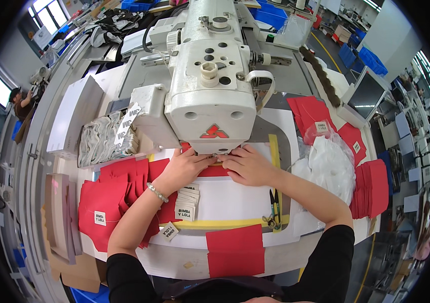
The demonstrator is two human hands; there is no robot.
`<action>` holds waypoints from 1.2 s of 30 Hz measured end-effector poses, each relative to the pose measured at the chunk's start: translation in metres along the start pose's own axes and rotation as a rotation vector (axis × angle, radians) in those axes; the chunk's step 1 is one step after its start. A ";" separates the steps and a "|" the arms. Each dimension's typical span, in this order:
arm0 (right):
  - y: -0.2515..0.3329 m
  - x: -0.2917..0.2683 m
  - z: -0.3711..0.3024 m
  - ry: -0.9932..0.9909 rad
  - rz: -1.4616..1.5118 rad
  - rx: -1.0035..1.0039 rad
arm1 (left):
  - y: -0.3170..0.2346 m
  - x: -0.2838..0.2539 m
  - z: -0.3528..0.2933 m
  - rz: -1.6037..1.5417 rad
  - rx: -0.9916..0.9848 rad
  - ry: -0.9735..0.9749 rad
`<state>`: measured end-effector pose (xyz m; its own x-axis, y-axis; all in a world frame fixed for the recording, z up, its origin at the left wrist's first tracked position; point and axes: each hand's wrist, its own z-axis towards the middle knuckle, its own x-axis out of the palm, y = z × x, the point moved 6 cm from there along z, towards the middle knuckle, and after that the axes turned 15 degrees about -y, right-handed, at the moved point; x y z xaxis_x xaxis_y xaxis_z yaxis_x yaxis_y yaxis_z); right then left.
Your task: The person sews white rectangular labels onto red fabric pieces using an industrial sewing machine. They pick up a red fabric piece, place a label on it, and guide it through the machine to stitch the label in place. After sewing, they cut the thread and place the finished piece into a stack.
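Under the head of a white industrial sewing machine [210, 103], a red fabric piece [215, 170] lies on the white work plate [235, 199]. My left hand [187, 165] comes at it from the left, wearing a beaded bracelet, its fingers bent together on the fabric. Opposite, my right hand [249, 165] has its fingers closed down on the same piece. The fingertips nearly meet below the needle area, and the machine head partly hides them. Close to my left wrist sits a stack of small white labels [186, 204]; a loose label [168, 231] lies nearer me.
Red fabric pieces are piled at left [101, 197] and right [371, 187]; another red fabric piece [235, 250] hangs over the front edge. Small snips [274, 209] lie near yellow tape. A clear plastic bag [328, 169], a box of bundled cloth strips [106, 139] and a monitor [369, 96] surround the plate.
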<state>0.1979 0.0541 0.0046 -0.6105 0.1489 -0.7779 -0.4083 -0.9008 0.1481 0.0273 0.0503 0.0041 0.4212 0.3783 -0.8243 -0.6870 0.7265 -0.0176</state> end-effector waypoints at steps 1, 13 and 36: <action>0.001 0.000 0.000 0.002 0.001 0.001 | -0.001 -0.001 0.000 0.004 -0.003 0.008; 0.003 -0.019 -0.002 -0.253 -0.009 -0.099 | -0.003 -0.006 0.003 -0.019 -0.021 0.009; 0.066 -0.088 -0.026 -0.138 -0.107 -0.006 | 0.034 0.003 0.001 -0.195 -0.287 0.230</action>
<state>0.2419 -0.0290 0.0669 -0.6513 0.2978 -0.6979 -0.4721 -0.8791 0.0655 0.0062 0.0766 0.0014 0.4386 0.0882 -0.8943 -0.7584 0.5702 -0.3158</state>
